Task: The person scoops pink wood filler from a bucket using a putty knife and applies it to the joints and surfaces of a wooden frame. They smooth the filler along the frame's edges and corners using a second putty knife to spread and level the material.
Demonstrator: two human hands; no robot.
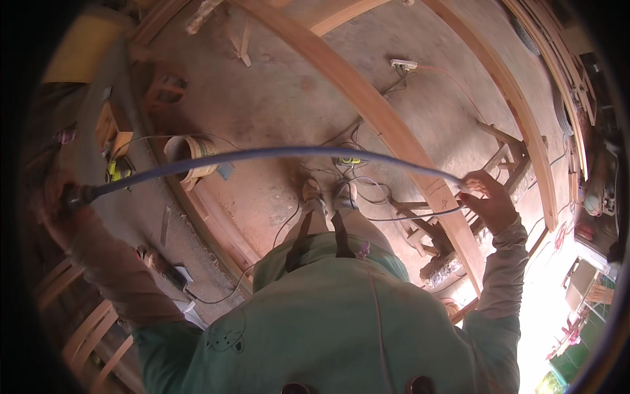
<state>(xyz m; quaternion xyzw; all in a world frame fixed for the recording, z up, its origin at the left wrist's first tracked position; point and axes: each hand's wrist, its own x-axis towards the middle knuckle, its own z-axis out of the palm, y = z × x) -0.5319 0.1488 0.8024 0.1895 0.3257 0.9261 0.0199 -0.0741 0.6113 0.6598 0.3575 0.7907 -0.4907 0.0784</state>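
Note:
A blue hose (pixel 282 152) arches across the view, stretched between my two hands. My left hand (pixel 58 209), smeared by motion at the far left, is closed around its left end, where a dark fitting (pixel 82 194) shows. On the right, my right hand (pixel 489 199) pinches the hose between thumb and fingers. Beyond that pinch the thinner-looking line loops back left and drops toward the floor near my feet.
Long curved-looking wooden beams (pixel 367 105) run across at the right, resting near a wooden trestle (pixel 505 157). A bucket (pixel 190 154) lies tipped at the left. A power strip (pixel 403 64) and loose cables lie on the concrete floor (pixel 275 92). Bright light enters lower right.

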